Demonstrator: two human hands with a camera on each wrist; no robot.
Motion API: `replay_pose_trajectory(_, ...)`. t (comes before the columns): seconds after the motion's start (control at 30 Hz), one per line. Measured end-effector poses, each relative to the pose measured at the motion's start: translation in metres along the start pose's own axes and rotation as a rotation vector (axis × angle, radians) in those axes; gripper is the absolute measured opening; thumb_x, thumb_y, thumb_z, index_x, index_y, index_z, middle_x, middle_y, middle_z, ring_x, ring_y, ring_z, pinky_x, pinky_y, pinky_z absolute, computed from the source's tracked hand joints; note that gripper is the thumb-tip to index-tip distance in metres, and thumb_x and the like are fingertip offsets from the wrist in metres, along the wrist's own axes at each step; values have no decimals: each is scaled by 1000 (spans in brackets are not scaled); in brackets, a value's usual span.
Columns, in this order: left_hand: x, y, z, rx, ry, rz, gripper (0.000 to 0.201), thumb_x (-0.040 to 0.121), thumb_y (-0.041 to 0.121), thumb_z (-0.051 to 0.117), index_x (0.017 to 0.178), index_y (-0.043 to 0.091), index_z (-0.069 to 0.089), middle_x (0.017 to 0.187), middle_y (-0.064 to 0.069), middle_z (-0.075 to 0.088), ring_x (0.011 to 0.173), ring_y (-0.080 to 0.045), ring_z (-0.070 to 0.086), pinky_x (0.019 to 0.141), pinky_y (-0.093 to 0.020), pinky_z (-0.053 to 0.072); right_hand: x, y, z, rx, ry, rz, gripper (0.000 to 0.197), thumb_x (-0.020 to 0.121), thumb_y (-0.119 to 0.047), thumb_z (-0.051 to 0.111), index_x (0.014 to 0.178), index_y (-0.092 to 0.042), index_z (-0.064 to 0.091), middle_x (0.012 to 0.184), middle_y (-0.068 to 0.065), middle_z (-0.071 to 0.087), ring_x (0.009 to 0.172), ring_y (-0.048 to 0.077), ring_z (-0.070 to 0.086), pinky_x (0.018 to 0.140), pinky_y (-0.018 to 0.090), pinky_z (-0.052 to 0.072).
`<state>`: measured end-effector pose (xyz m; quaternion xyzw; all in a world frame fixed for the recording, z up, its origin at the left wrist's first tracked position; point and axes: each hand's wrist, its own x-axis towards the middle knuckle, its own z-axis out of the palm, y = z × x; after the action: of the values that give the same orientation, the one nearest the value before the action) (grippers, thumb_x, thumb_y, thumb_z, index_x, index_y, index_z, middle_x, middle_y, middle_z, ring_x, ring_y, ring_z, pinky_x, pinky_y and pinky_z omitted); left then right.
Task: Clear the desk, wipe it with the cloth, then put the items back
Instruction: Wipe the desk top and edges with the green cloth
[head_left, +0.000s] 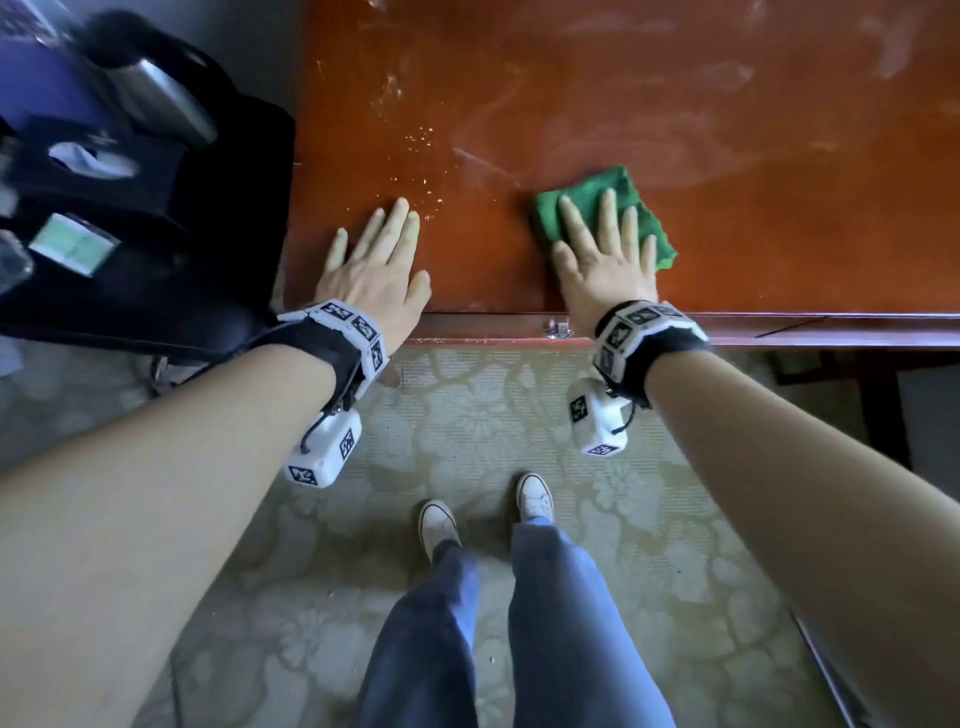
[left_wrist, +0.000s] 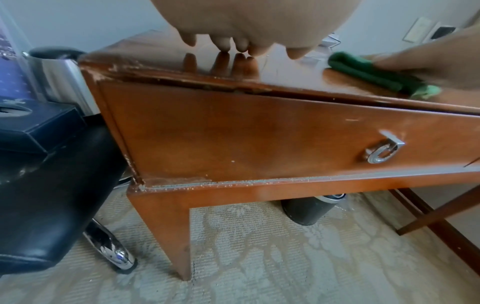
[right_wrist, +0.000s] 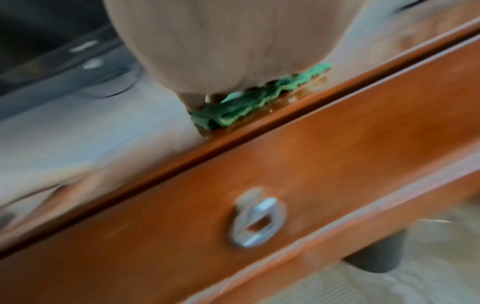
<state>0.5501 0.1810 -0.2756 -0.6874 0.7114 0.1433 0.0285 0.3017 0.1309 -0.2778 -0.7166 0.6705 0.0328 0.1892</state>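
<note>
Wiping is the step in hand; the right hand (head_left: 605, 260), fingers flat, presses the green cloth (head_left: 623, 197) centre frame on the surface (head_left: 727, 130); the left hand (head_left: 374, 265) rests flat; crumbs (head_left: 423, 156) above it probably come next.

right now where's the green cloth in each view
Head: green cloth right of centre on the desk, flat under the right hand.
Left wrist: cloth at upper right, on the desk top.
Right wrist: cloth at centre, bunched under the hand at the desk's front edge.
Shared landmark: the metal drawer pull.
</note>
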Motion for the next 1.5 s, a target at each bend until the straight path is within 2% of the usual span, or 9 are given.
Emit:
replay_pose_trajectory(0.13,13,17,-4,51,3,60,64,102,40,23,158,17,0,165,4,-10,152,-13,-4,123,-46,3,22,89,-39,92,40,399,55,103,-48,22,156,-42,5,165,3,-9,152,28,-6,121,51,-3)
replay_pose_trajectory(0.27,47,45,-13,57,-34,50,65,103,40,23,158,17,-2,165,3,-13,152,-14,-5,123,-46,2,57,74,-50,183,72,629,58,102,-48,22,157,-37,6,165,9,-8,151,34,-6,117,57,-4)
replay_pose_trajectory(0.43,92,78,-25,31,-82,11,65,102,35,28,158,16,2,165,3,-10,152,-14,-3,123,-45,2,52,-5,-23,18,-32,0,61,101,-49,25,156,-39,2,164,8,-13,150,34,-11,119,56,-6)
replay_pose_trajectory(0.57,114,97,-26,-10,-133,-46,65,101,33,30,158,16,4,165,3,-8,152,-15,-2,123,-45,5,45,4,-21,-52,-108,-180,57,102,-50,20,155,-44,0,165,2,-14,151,28,-13,120,51,-6)
replay_pose_trajectory(0.93,116,112,-23,-6,-113,-179,63,102,32,32,158,18,7,166,4,-5,152,-17,1,123,-45,10,126,200,-104,139,14,539,61,100,-49,25,156,-39,4,165,8,-10,151,34,-8,119,55,-4)
replay_pose_trajectory(1.03,117,115,-24,-10,-107,-190,63,101,30,35,158,15,11,166,2,-2,152,-20,5,122,-46,12,126,153,-89,86,27,432,64,100,-49,26,157,-36,2,164,12,-12,150,37,-9,119,57,-4)
replay_pose_trajectory(1.23,118,125,-27,10,-91,-241,62,100,32,36,157,14,17,166,2,5,151,-20,10,120,-47,16,74,30,-40,-86,-110,-214,65,99,-49,27,156,-38,0,164,9,-16,150,34,-13,119,55,-7)
replay_pose_trajectory(1.37,121,127,-26,57,-74,-226,63,100,33,36,156,10,20,166,-1,6,150,-20,13,120,-47,16,86,53,-47,-103,-116,-238,61,100,-48,26,156,-42,2,165,4,-13,151,30,-9,120,52,-4)
replay_pose_trajectory(1.5,130,127,-25,82,-78,-184,66,101,37,36,156,9,13,166,-2,-1,151,-20,10,121,-47,14,131,128,-81,24,-47,92,61,101,-49,28,156,-40,3,165,5,-12,151,31,-8,120,52,-3)
